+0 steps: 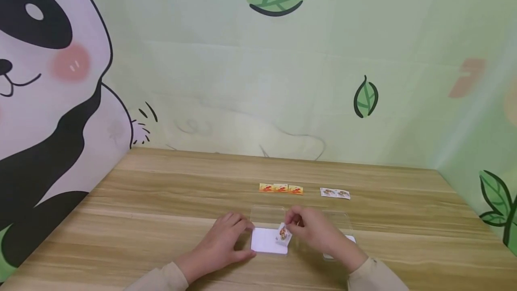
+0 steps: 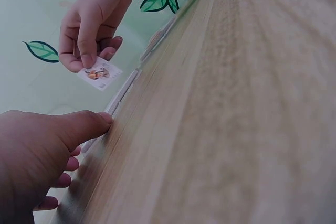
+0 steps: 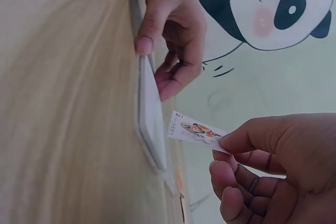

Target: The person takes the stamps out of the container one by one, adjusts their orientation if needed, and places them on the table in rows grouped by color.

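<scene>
Between thumb and fingers, my right hand [image 1: 313, 228] pinches a small white stamp [image 3: 197, 131] with a colourful figure printed on it. The stamp hangs tilted over the right end of a flat white case [image 1: 264, 240] with a clear lid [image 1: 266, 213] folded back behind it. My left hand [image 1: 220, 241] grips the left end of this case, thumb at the near corner and fingertips at the far one. From the left wrist view, the stamp's printed face also shows, above the case's edge.
A second case [image 1: 350, 239] with a clear lid stands to the right, partly hidden by my right forearm. Farther back lie a row of yellow-and-red stamps [image 1: 280, 188] and a pair of white stamps [image 1: 335, 193]. A printed backdrop [image 1: 210, 66] rises behind the wooden table [image 1: 194, 174].
</scene>
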